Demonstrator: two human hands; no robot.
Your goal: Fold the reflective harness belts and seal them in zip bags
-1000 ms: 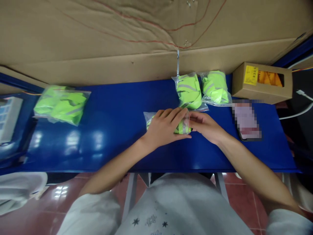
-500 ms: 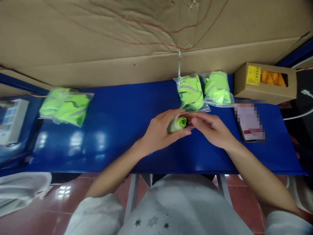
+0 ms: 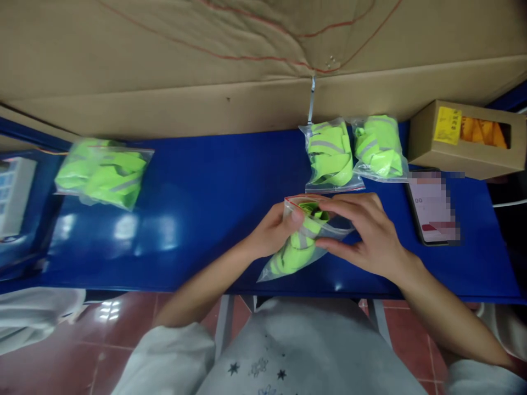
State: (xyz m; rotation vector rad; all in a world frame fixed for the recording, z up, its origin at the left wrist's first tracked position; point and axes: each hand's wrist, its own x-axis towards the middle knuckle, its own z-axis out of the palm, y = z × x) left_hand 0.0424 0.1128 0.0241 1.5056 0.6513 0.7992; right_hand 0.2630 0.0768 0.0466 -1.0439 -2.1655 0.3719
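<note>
Left hand (image 3: 275, 229) pinches the clear bag (image 3: 295, 253) near its mouth; right hand (image 3: 370, 237), thumb and fingers parted, touches it.

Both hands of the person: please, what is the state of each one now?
Left hand: closed, holding the clear bag near its mouth.
Right hand: curved at the bag's mouth; whether it grips cannot be told.

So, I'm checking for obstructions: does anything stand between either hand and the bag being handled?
Nothing visible does: the left hand and right hand both touch the clear bag near its opening. The nearest other bag lies beyond them.
</note>
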